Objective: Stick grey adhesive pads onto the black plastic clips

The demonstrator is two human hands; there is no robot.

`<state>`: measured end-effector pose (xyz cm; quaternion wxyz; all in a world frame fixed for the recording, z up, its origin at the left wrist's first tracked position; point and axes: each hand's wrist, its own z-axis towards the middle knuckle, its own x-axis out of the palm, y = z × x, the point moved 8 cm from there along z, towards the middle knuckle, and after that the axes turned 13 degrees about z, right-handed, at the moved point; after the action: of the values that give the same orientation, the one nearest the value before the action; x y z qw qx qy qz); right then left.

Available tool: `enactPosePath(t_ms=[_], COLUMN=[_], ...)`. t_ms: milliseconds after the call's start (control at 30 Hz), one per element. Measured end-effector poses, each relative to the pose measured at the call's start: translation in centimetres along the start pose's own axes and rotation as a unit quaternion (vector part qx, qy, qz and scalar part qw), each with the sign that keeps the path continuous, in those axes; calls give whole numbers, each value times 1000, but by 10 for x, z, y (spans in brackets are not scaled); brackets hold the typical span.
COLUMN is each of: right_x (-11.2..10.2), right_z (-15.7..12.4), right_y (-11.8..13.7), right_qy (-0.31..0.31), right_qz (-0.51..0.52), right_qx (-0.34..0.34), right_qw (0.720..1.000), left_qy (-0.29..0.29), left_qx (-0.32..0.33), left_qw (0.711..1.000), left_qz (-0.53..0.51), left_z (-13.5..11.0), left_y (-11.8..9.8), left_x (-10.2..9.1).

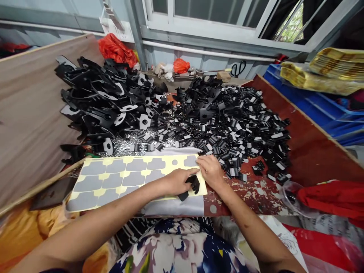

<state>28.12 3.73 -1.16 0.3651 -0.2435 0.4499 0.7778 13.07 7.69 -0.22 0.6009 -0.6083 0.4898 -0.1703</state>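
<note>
A yellow backing sheet [121,178] with rows of grey stickers lies across the front of the bench. My left hand [175,182] is over its right part, index finger stretched toward the right hand, the other fingers curled round a black plastic part [194,183] with a hooked end. Beside it, my right hand [211,169] has its fingertips pressed together at the right end of a grey sticker [190,161] near the sheet's top right corner. Whether that sticker's edge is lifted is hidden by the fingers. One round sticker [174,162] sits left of it.
Large black plastic parts [96,94] are heaped at the back left, small black clips [236,129] at the right. Between them lie loose metal pins [127,143]. Wooden boards [42,102] wall the sides. Scissors [238,69] rest at the back; a clear tub [295,197] stands right.
</note>
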Motion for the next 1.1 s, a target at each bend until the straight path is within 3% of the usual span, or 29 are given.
enactPosePath(t_ms=[100, 167, 267, 400, 467, 567, 667, 733, 767, 833, 867, 933, 1033, 1100], right_x=[5, -1, -10, -11, -5, 9, 11, 0, -9, -32, -45, -64, -58, -40], right_z=[1, 4, 5, 9, 10, 14, 34, 53, 63, 74, 75, 65, 43, 33], right_y=[2, 1, -4, -17, -25, -20, 12, 39, 50, 62, 63, 57, 45, 44], right_qy=[6, -5, -21, -2, 23, 88, 129, 120, 102, 32, -20, -120, -158, -129], right_qz=[-64, -63, -10, 124, 233, 406, 543, 598, 609, 579, 540, 452, 408, 431], right_qx=[-3, 5, 36, 121, 200, 302, 322, 287, 257, 190, 162, 135, 152, 170], right_qw=[998, 998, 999, 985, 951, 858, 765, 739, 744, 792, 825, 874, 886, 877], left_qy=[32, 33, 30, 74, 81, 50, 38, 56, 71, 95, 86, 7, -140, -164], left_qx=[12, 23, 15, -17, -21, 11, 34, 23, 9, -32, -53, -84, -86, -68], left_qw=[990, 986, 982, 973, 973, 982, 990, 995, 996, 994, 991, 975, 924, 891], left_qz=[139, 162, 187, 217, 214, 183, 130, 82, 47, -41, -93, -205, -344, -417], left_z=[21, 25, 25, 26, 27, 30, 31, 28, 25, 14, 7, -8, -33, -43], left_y=[2, 4, 5, 6, 6, 4, 4, 6, 7, 10, 12, 17, 24, 24], left_x=[8, 8, 6, 13, 14, 13, 13, 14, 15, 12, 7, -12, -40, -42])
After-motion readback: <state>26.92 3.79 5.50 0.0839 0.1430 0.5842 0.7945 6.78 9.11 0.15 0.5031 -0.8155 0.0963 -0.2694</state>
